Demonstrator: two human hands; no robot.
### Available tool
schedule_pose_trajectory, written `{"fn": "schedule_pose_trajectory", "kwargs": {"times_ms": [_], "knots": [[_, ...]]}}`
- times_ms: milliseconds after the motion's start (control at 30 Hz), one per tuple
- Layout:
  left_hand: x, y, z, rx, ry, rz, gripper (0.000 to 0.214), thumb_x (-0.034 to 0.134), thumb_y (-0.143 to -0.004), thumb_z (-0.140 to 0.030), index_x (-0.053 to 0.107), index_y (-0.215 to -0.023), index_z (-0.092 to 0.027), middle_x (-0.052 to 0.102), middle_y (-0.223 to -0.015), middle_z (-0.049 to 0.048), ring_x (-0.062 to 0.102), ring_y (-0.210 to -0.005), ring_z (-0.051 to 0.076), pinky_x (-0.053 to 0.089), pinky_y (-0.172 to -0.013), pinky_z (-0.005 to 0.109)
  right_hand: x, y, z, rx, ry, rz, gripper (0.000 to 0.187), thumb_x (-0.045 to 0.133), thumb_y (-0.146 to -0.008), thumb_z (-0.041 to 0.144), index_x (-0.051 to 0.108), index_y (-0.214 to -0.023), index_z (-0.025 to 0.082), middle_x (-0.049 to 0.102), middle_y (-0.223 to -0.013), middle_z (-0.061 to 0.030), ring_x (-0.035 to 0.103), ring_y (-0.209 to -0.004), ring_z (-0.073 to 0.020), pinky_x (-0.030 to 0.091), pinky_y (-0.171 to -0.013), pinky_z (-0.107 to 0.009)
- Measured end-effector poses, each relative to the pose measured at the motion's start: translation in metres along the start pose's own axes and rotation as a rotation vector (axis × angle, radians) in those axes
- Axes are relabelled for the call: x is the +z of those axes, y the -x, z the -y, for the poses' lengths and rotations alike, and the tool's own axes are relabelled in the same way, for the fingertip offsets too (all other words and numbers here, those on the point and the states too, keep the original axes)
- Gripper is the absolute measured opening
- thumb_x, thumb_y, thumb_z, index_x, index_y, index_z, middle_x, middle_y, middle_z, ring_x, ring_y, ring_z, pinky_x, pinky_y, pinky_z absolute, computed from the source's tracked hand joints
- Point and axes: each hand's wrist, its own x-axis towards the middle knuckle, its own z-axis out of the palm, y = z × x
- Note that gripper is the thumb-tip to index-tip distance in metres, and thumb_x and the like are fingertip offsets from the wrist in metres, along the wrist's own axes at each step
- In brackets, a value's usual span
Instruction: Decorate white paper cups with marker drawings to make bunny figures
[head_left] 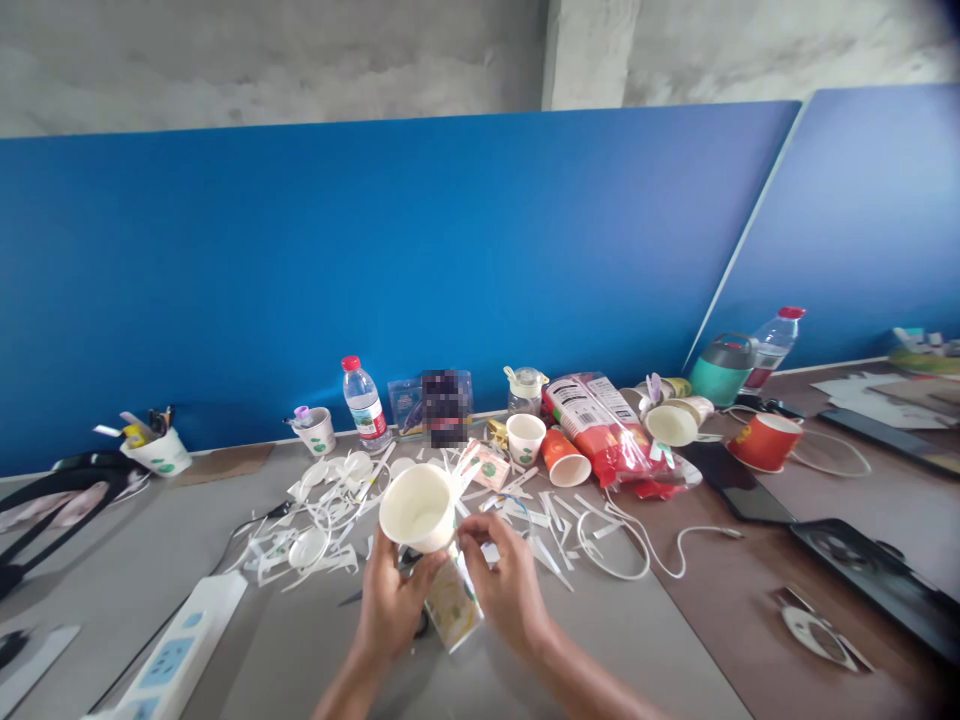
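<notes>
Paper cup (417, 512), white, one: aloft above the grey desk (285, 640). Left hand (391, 598): closed round its lower side. Right hand (511, 588): curled close beside it; whether gripping anything, I cannot tell.

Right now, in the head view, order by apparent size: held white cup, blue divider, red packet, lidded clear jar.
Largest to smallest:
Blue divider
Red packet
Held white cup, nearest the camera
Lidded clear jar
</notes>
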Motion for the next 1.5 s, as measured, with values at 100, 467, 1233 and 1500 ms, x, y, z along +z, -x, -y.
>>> {"fn": "schedule_pose_trajectory", "kwargs": {"times_ms": [100,467,1233,1500], "knots": [[-0.001,-0.002,-0.003,-0.003,0.042,-0.008,0.067,0.085,-0.076,-0.055,0.064,-0.129,-0.021,0.078,-0.118,0.0150,0.072,-0.119,0.035,0.055,-0.105,0.047,-0.002,0.000,0.000,0.021,0.003,0.026,0.019,0.059,-0.088,0.027,0.073,-0.076,0.021,0.076,-0.067,-0.0030,0.073,-0.063,-0.0209,0.051,-0.056,-0.026],[0.000,0.003,0.002,0.028,-0.065,-0.032,0.055,0.087,-0.076,-0.050,0.070,-0.118,-0.020,0.078,-0.112,0.0117,0.072,-0.110,0.033,0.053,-0.105,0.048,0.001,0.002,0.002,-0.052,0.033,0.048,0.021,0.057,-0.086,0.020,0.071,-0.070,0.021,0.073,-0.064,-0.0012,0.068,-0.057,-0.0172,0.050,-0.056,-0.024],[0.003,-0.007,-0.016,-0.180,0.285,0.147,0.069,0.095,-0.063,-0.057,0.069,-0.115,-0.019,0.081,-0.118,0.0170,0.075,-0.115,0.037,0.058,-0.098,0.046,-0.005,-0.012,0.007,0.287,-0.332,0.247,0.010,0.058,-0.068,0.031,0.054,-0.063,0.023,0.054,-0.059,0.0041,0.046,-0.059,-0.0130,0.039,-0.056,-0.024],[0.002,-0.008,-0.020,-0.186,0.312,0.163,0.070,0.094,-0.063,-0.061,0.071,-0.114,-0.019,0.083,-0.113,0.0157,0.077,-0.108,0.037,0.061,-0.093,0.046,-0.004,-0.013,0.010,0.331,-0.507,0.295,0.014,0.063,-0.073,0.033,0.056,-0.066,0.023,0.055,-0.058,0.0048,0.044,-0.055,-0.0111,0.040,-0.056,-0.023]]}}
